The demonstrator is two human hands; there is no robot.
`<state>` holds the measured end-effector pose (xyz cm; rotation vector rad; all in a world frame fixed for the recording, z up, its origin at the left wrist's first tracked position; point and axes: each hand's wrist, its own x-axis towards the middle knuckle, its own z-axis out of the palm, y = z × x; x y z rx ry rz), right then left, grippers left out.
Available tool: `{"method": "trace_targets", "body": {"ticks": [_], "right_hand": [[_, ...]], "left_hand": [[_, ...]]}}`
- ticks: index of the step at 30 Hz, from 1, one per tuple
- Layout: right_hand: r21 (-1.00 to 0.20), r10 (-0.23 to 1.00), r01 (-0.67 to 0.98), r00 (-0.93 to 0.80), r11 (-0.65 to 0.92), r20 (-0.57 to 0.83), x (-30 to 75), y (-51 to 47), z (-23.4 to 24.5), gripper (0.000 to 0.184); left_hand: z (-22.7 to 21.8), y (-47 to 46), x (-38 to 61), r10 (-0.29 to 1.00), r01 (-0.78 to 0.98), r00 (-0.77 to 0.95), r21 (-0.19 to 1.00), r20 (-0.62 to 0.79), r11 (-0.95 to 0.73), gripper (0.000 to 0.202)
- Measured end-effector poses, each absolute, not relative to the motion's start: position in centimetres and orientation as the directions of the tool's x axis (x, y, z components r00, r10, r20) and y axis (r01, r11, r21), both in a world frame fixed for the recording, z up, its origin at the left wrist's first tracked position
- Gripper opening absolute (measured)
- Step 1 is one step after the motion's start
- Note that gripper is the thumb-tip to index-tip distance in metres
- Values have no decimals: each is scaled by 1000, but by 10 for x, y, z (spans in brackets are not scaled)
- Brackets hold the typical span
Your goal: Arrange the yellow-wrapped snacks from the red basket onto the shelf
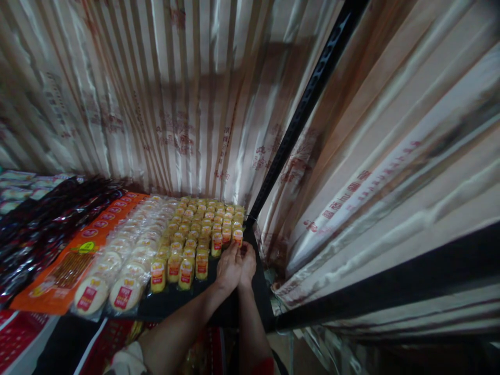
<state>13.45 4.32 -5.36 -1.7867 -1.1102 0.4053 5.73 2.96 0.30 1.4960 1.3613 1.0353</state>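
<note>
My left hand (228, 266) and my right hand (248, 264) are close together at the right end of a black shelf (219, 302). Between their fingertips stands a small wrapped yellow cake (237, 237) with a red and white label. Fingers of both hands are closed about its lower part, which they hide. Just left of my left hand is another wrapped cake (216, 244) of the same kind. Rows of these yellow cakes (186, 272) stretch toward the back of the shelf, with several standing unevenly at the front.
Left of the cakes lie rows of round, pale wrapped biscuits (124, 292), an orange snack packet (74, 265) and dark shiny packets (47, 229). A black upright post (297, 120) rises at the shelf's back right corner. Printed plastic sheeting (187, 104) hangs behind and to the right.
</note>
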Motion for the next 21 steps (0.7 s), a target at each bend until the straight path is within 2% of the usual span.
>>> {"method": "trace_targets", "body": {"ticks": [9, 21], "right_hand": [[-839, 784, 539, 550, -71, 287, 134, 43, -58, 38], [-887, 801, 460, 539, -21, 260, 136, 34, -69, 45]], "left_hand": [[3, 27, 56, 997, 414, 75, 909, 25, -54, 39], [17, 10, 53, 992, 525, 103, 851, -78, 13, 38]]}}
